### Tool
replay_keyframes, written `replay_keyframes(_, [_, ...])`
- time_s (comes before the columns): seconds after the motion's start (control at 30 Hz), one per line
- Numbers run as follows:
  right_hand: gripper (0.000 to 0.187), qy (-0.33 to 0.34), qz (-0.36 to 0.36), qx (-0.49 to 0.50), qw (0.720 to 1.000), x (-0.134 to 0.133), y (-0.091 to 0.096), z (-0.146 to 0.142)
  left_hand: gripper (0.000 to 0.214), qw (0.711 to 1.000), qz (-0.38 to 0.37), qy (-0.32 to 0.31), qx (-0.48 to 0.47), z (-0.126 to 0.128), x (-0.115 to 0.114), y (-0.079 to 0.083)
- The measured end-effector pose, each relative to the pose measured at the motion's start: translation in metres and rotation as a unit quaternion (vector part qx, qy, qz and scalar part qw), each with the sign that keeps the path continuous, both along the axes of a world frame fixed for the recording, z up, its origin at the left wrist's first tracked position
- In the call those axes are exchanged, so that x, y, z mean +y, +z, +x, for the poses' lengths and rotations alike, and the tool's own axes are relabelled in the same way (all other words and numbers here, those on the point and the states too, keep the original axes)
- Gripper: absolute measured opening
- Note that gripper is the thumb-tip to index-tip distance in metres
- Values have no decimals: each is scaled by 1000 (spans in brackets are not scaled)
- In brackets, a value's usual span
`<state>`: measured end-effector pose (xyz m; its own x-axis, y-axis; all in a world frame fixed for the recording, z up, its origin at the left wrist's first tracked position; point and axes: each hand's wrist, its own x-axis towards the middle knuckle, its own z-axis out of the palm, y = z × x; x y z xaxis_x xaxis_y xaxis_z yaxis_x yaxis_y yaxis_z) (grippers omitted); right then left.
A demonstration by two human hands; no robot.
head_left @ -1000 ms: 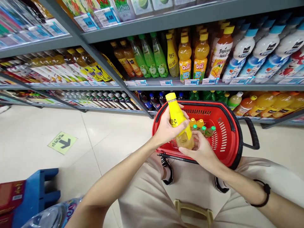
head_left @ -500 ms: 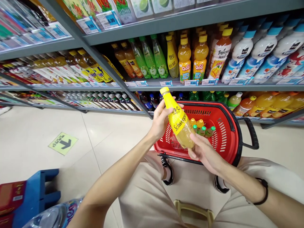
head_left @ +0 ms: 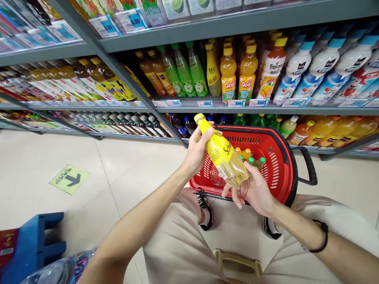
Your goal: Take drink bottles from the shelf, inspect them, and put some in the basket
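I hold a yellow Schweppes bottle (head_left: 224, 156) in both hands, tilted with its yellow cap up and to the left. My left hand (head_left: 197, 152) wraps the upper part below the neck. My right hand (head_left: 254, 190) cups the bottle's base from below. The bottle hovers over a red shopping basket (head_left: 278, 173) that stands on the floor in front of my knees. Inside the basket lie several small bottles (head_left: 250, 156) with orange and green caps.
Grey store shelves (head_left: 207, 104) packed with drink bottles run across the back. A black basket handle (head_left: 308, 165) sticks out right. A blue stool (head_left: 32, 244) and a big water bottle (head_left: 59, 270) sit lower left. A green arrow sticker (head_left: 69, 178) marks the tiled floor.
The bottle has tipped from nearly upright to slanted, cap swinging left, and turned so its back label shows. My right hand slid under its base.
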<state>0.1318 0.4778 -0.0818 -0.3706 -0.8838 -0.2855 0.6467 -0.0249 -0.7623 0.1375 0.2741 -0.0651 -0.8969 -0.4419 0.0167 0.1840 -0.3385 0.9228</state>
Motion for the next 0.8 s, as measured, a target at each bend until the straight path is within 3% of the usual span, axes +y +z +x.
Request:
replay_keyframes(0.17, [75,-4,3,-1,1000,0,5,-4,55,998,52,15,-27,-3,-2,-3])
replay_keyframes(0.6, [57,-38,-51,-35,997,3,-1,-6,56,995,77,8,-57,-8,-5,-2])
replay_keyframes(0.8, [57,-79,5,76,994,-3,-8,0,65,994,103,3,-40,-6,-4,4])
